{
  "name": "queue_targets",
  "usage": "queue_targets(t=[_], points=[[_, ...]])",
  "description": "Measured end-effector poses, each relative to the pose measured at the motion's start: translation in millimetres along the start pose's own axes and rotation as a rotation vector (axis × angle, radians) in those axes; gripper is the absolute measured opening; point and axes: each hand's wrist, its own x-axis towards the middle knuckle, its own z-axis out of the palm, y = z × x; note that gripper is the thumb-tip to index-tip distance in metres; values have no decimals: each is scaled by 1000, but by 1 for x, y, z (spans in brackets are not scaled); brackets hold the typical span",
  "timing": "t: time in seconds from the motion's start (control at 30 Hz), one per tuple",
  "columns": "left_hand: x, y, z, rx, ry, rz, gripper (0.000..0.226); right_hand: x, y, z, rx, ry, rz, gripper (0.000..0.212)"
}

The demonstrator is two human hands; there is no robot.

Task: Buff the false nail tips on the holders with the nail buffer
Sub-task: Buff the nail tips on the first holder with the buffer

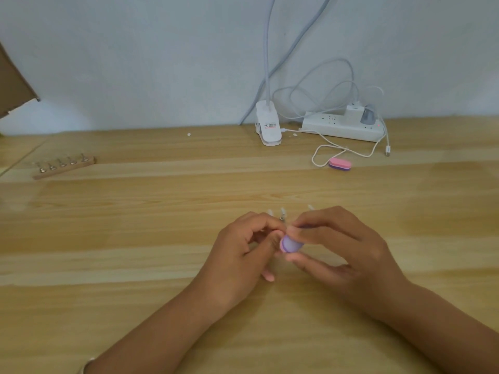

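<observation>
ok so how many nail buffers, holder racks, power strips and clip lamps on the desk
pink and purple nail buffers: 2, one in the right hand, one loose on the wooden desk
wooden holder rack with metal stands: 1
white power strip: 1
white clip-on lamp base: 1
total: 5

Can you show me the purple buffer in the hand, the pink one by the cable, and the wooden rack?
Purple buffer (pixel 290 244): head view, its rounded purple end.
Pink buffer (pixel 340 163): head view, its pink top face.
Wooden rack (pixel 64 170): head view, its long front edge.
</observation>
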Motion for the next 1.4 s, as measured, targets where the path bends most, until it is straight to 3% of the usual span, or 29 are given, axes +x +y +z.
queue_targets(t=[0.2, 0.33, 0.5, 0.63, 0.77, 1.4], points=[[1, 1, 0, -14, 27, 7, 17, 2, 3, -4, 3, 19, 49, 19], [0, 2, 1, -40, 24, 6, 17, 0, -4, 2, 8, -35, -44, 21], [0, 3, 1, -85, 34, -12, 13, 3, 2, -4, 15, 45, 64, 18], [1, 4, 1, -142, 28, -27, 12, 0, -5, 1, 27, 2, -30, 19], [1, 6, 1, -205, 59, -19, 11, 3, 5, -6, 12, 46, 72, 17], [0, 6, 2, -238, 50, -23, 13, 1, -2, -3, 66, 86, 76, 19]])
